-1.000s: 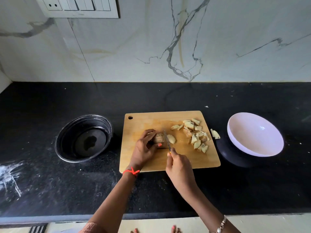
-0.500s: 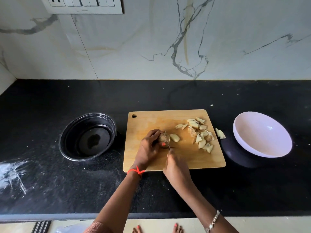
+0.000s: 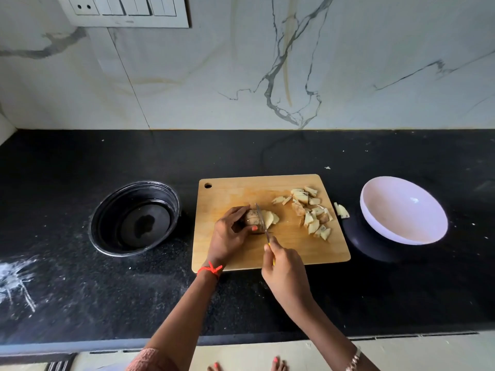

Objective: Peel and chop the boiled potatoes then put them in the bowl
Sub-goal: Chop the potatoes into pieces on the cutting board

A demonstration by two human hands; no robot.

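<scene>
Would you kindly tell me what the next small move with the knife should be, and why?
Probably press the knife down through the potato for another slice. The left hand grips the uncut end on the cutting board, the right hand holds the blade at its cut face, and cut slices lie just right of the blade.

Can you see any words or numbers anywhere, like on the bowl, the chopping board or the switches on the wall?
There are none to read.
The white bowl, the wooden chopping board, the black pot and the switch panel on the wall are all plain: no letters, numbers or signs.
The knife blade shows no mark that can be made out.
</scene>
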